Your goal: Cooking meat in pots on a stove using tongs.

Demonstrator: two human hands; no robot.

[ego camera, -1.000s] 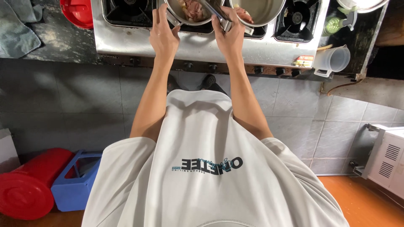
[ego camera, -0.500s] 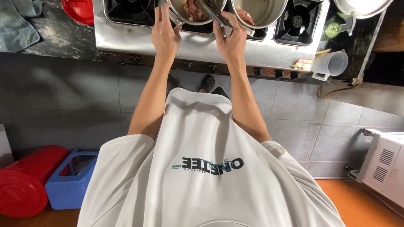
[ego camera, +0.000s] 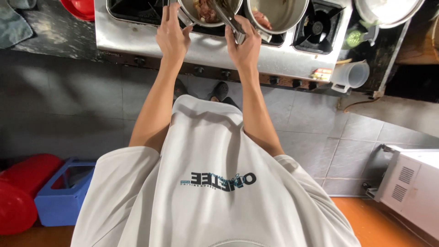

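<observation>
Left hand (ego camera: 173, 34) closed around the rim-side handle of the steel pot (ego camera: 208, 13) on the stove (ego camera: 206, 48), steadying it; right hand (ego camera: 244, 43) gripping metal tongs (ego camera: 227, 16) that reach into the meat; looks like turning or lifting pieces, so the next move wants a firm pinch; a second pot (ego camera: 279, 13) sits just beside, tight on that side; the stove's front edge lies under both wrists.

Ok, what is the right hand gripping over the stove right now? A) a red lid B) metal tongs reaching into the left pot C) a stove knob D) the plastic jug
B: the right hand grips metal tongs that angle into the left pot.
</observation>
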